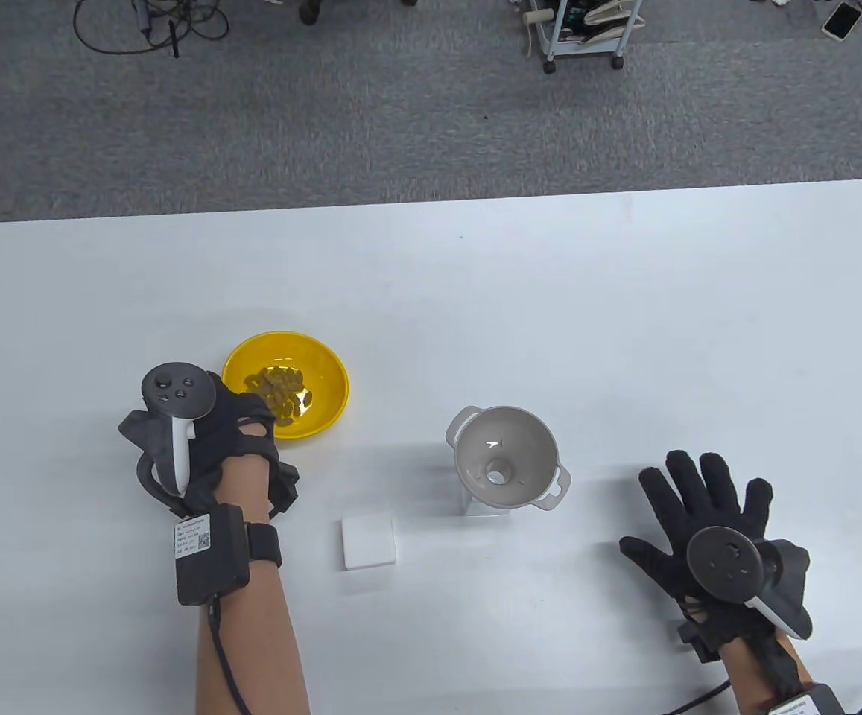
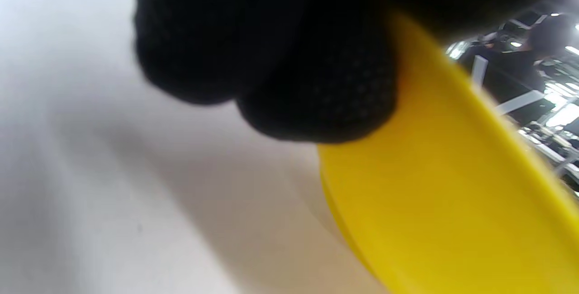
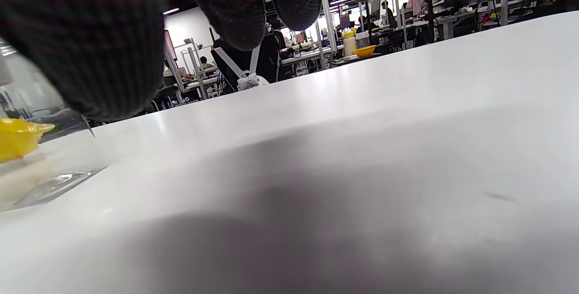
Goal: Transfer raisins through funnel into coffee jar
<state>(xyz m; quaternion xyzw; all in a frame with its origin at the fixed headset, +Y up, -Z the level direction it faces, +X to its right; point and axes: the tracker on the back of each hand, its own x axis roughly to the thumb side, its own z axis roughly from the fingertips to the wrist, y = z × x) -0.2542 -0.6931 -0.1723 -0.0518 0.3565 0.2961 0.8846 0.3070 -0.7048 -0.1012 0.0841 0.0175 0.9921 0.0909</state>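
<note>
A yellow bowl [image 1: 311, 372] with raisins [image 1: 281, 387] stands left of centre. My left hand [image 1: 252, 421] grips its near-left rim; in the left wrist view my gloved fingers [image 2: 316, 81] lie against the bowl's outer wall [image 2: 443, 185]. I cannot tell whether the bowl is lifted. A grey funnel [image 1: 505, 456] sits in the mouth of a clear glass coffee jar [image 1: 475, 508], which also shows in the right wrist view [image 3: 45, 167]. My right hand [image 1: 699, 506] lies open and flat on the table, right of the jar, holding nothing.
A white square lid [image 1: 368, 541] lies on the table between the bowl and the jar, nearer to me. The table's far edge [image 1: 431, 201] borders grey carpet. A cart [image 1: 583, 33] stands on the floor beyond.
</note>
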